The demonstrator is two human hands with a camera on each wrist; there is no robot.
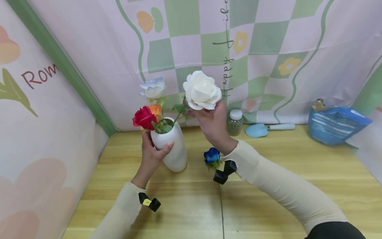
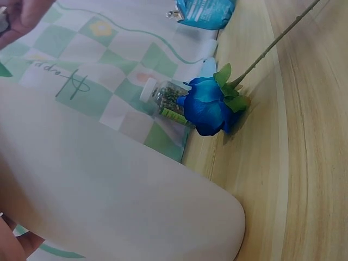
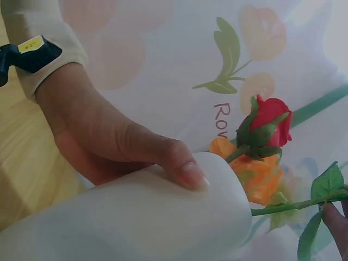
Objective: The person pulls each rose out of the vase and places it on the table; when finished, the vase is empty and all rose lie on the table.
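Observation:
My left hand (image 1: 150,154) grips the white vase (image 1: 176,151) around its upper body, thumb across the near side. In the head view the vase leans a little to the left. A red rose (image 1: 144,118), an orange flower (image 1: 155,110) and a pale blue-white flower (image 1: 153,88) stand out of its mouth. My right hand (image 1: 212,124) holds a white rose (image 1: 202,90) by the stem just under the bloom. Its green stem (image 3: 288,206) slopes into the vase mouth in the right wrist view. A blue rose (image 2: 209,106) lies on the table beside the vase, under my right forearm.
Along the back of the wooden table (image 1: 191,205) stand a lidded jar (image 1: 235,122) of small grains, a light blue hand trowel (image 1: 257,130) and a clipped blue bag (image 1: 335,124). A patterned cloth (image 1: 262,39) hangs right behind them.

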